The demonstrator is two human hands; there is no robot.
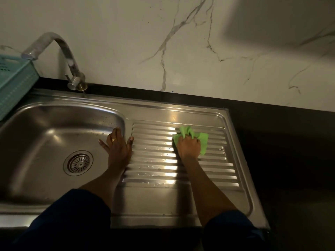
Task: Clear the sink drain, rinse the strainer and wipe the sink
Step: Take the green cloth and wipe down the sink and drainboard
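- The step in hand looks like the last one, wiping the sink (163, 205). The strainer (78, 163) sits in the drain at the bottom of the bowl (45, 134), and no scraps show on it, though the light is dim and the picture too soft to be sure it is clean.
- The right hand (189, 146) is on the ribbed draining board (154, 160), towards its far right part, with a green cloth (204, 140) under it.
- Grip, right: the fingers are curled tight round a bunched fold of the cloth, knuckles up. The rest of the cloth spreads flat on the ribs beyond and to the right of the hand.
- Grip, left: the left hand (117, 147) holds nothing. It lies flat with fingers straight and spread on the ridge between bowl and draining board (a bracing hand, by my reading), thumb over on the board side.
- Water drops (154, 148) lie on the ribs between the two hands, and more near the front edge.
- The next move probably calls for drawing the cloth along the grooves, not across them, towards those drops, pressing hard enough to reach the hollows.
- After that the bowl and its rim would need the cloth.
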